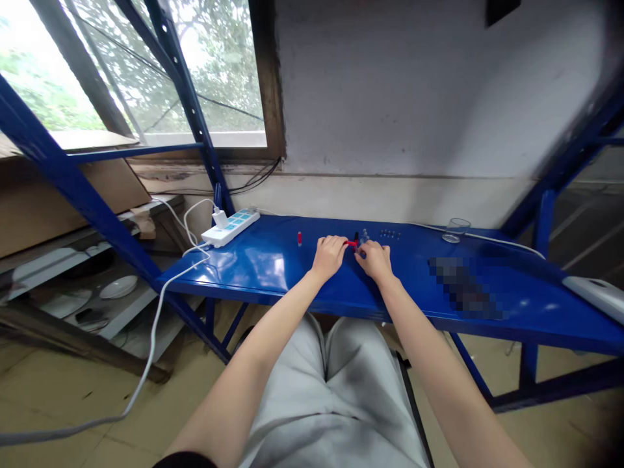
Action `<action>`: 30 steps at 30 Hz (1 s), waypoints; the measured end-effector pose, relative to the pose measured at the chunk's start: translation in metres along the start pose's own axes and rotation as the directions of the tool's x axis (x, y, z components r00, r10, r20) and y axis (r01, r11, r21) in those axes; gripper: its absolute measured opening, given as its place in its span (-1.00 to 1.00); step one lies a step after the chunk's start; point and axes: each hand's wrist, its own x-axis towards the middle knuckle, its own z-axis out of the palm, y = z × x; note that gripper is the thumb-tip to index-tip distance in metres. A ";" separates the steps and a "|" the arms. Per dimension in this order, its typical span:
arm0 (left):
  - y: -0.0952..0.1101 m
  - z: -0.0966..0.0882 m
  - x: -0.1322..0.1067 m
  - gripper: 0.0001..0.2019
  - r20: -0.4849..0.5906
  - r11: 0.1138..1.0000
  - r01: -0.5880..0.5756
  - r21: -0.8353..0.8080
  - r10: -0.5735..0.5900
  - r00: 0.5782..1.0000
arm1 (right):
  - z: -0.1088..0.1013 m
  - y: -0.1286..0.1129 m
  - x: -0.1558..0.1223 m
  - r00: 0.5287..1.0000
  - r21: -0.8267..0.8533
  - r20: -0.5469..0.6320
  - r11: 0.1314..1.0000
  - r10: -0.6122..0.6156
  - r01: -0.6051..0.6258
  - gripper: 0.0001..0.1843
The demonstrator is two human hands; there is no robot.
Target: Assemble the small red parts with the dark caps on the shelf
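Over the middle of the blue table, my left hand [329,253] is closed, its fingertips on a small red cylindrical piece [350,243]. The piece points across toward my right hand [374,259]. Bent fingers and thumb close my right hand in a pinch beside the piece's end; what lies between them is too small to make out. Just beyond the fingers stand a small black piece [356,236] and some small clear pieces [364,234]. Left of my hands, a short red tube with a paler lower end [299,238] stands upright on the table.
Several tiny pieces [390,234] lie in rows behind my right hand. A clear glass [455,230] is farther right, near a white cable. A blurred-out dark object [463,287] lies at the front right. On the left sits a white power strip [231,227] with its cord hanging down.
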 end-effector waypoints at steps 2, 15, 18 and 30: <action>0.000 0.000 0.000 -0.66 0.002 1.000 0.002 -0.015 -0.002 1.000 | 0.002 -0.001 0.000 1.000 0.034 -0.026 0.999 -0.014 0.015 -0.84; 0.003 0.000 -0.001 -0.59 0.162 0.995 -0.026 -0.101 0.042 0.986 | 0.006 0.000 0.003 0.986 0.315 -0.142 0.948 0.087 -0.039 -0.79; -0.001 0.002 0.000 -0.64 0.093 0.990 -0.015 -0.138 0.028 0.995 | 0.006 0.000 0.003 0.983 0.330 -0.172 0.944 0.061 -0.001 -0.81; -0.012 0.002 0.002 -0.82 0.058 0.963 0.058 -0.263 -0.044 0.997 | 0.000 0.000 0.002 0.989 0.313 -0.143 0.946 -0.040 0.084 -0.83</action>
